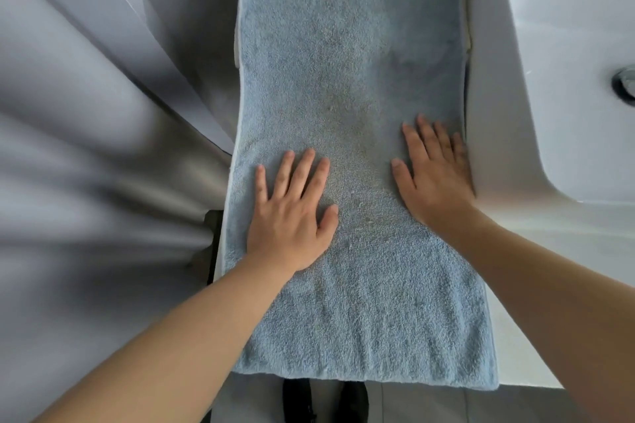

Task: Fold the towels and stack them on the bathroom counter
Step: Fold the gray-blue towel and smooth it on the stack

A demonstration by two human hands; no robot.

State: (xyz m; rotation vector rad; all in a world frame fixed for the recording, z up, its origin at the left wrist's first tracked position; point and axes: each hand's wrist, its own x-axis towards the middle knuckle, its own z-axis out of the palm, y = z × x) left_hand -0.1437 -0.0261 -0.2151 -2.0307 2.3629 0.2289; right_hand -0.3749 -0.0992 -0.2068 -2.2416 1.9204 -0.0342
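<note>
Left of the work area: a pale shower curtain [86,148] hangs in folds beside the counter; no print on it.

Blue towel [350,96] lies flat on the counter [488,79], long axis running near to far. Far end carries a band of dark stripes at the hem; near end overhangs the counter's near edge. A pale edge of a second towel [237,27] shows just under its far-left side, and another pale sliver at the far-right side, so the blue one appears to sit on top of something already laid down; how many layers, cannot tell.

Left hand [292,213]: flat, fingers straight and spread, palm pressing on the towel's left half, in the near part of its length. Holds nothing.

Right hand [433,175]: also flat, fingers straight and close together, pressing the towel's right half right along its right edge, slightly farther out than the left hand. Holds nothing.

Judgement: both hands sit in the near half, so the overhanging near end is the closer one to pick up. A fold across the short axis would carry the near end away toward the striped far hem. Hands are about equally placed for that, one per corner.

Right: white sink basin [567,79], drain fitting [623,82] at the frame edge.

Writing: no brand, label or tag legible anywhere.
</note>
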